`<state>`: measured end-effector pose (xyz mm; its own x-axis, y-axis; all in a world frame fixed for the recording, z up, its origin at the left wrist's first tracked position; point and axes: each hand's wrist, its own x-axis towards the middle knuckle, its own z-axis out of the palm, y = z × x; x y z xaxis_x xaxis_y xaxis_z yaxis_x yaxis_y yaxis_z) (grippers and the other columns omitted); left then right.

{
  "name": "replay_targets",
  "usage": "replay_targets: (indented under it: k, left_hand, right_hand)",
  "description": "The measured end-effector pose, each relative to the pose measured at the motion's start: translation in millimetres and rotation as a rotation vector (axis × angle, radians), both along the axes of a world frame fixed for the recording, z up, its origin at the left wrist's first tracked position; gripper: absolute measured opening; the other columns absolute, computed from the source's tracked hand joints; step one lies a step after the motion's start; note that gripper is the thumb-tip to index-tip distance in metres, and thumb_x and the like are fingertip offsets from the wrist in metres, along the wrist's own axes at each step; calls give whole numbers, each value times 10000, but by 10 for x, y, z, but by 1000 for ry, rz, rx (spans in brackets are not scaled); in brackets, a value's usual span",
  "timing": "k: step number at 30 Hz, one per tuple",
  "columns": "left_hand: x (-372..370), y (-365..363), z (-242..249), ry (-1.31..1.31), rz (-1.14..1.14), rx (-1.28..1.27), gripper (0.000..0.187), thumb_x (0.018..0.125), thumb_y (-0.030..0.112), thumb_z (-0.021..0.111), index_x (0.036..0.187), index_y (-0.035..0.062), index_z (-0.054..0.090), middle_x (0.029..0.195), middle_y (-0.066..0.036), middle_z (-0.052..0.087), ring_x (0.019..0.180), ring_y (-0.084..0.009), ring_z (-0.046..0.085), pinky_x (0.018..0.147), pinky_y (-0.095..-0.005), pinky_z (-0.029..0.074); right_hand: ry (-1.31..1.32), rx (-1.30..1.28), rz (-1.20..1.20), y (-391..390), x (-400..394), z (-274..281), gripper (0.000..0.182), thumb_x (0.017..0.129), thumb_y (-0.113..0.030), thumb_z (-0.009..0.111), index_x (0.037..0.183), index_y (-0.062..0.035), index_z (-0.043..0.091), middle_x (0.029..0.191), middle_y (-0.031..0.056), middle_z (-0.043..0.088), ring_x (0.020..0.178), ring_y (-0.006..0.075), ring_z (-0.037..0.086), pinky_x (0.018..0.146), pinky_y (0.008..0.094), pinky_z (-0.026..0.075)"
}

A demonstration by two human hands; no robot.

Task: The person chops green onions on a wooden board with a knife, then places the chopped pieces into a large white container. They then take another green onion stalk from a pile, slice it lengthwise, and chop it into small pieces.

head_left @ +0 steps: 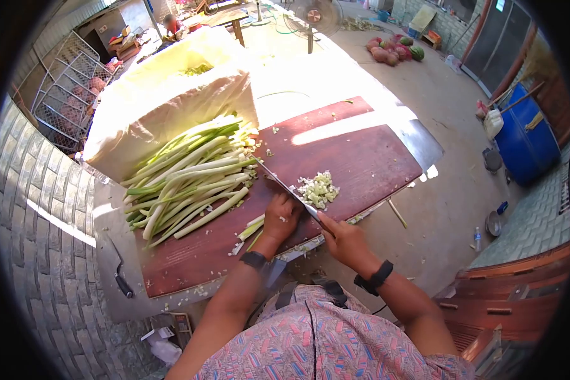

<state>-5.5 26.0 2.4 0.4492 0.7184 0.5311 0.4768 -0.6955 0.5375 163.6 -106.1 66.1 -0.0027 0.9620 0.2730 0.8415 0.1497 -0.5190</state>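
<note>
On a dark red board [354,149], my right hand [347,239] is wrapped round the handle of a knife [291,190]. The blade points away to the upper left. My left hand [282,218] is closed just left of the blade, over pale green stalks [252,229] whose ends stick out on its left side; its fingertips are partly hidden. Chopped white-green pieces [318,190] lie in a small heap right of the blade. A large pile of long green stalks [193,174] rests on the left part of the board.
Behind the stalks stands a large cloth-lined container [171,95]. A second knife [123,284] with a black handle lies left of the board. A blue barrel [527,136] is at the right, a fan [315,16] at the back, and filled red sacks [389,50] lie on the floor.
</note>
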Motion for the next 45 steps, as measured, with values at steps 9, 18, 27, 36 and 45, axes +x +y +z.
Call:
replay_targets:
  k: [9,18,27,36,45]
  left_hand:
    - [-126,-97,137,5,-61,-94,130,726,45,679,842,52,621,879,-120,577,866,-353,562,748,-451,469]
    - [-102,-55,50,-54,-80,-34,155,731,38,696,877,39,643,952,-144,621,873,-362,594,746,-432,493]
    - [-91,-60,62,-34,-52,32,103,722,26,684,784,41,603,843,-119,576,799,-336,550,697,-427,465]
    - [-96,-106,53,-67,-39,-30,116,708,3,677,789,37,601,846,-123,576,816,-334,562,706,-413,477]
    - [-123,-76,16,-44,-64,-93,233,728,33,700,958,39,656,1008,-159,613,942,-360,599,801,-412,510]
  right_hand:
    - [149,47,-35,-72,80,54,451,821,-98,664,1266,-127,603,757,165,640,675,350,627,597,422,491]
    - [14,-49,3,-523,169,500,465,839,-175,655,1298,-192,583,635,128,551,555,329,572,521,444,463]
    - [63,-63,-18,-27,8,68,456,832,-123,662,1282,-149,594,734,183,626,645,363,619,586,437,489]
    - [194,1,-42,-214,44,267,443,819,-101,662,1258,-117,609,800,184,654,691,353,637,613,412,502]
    - [-4,-155,-9,-485,74,599,465,828,-110,649,1287,-149,585,724,161,612,633,343,611,584,440,486]
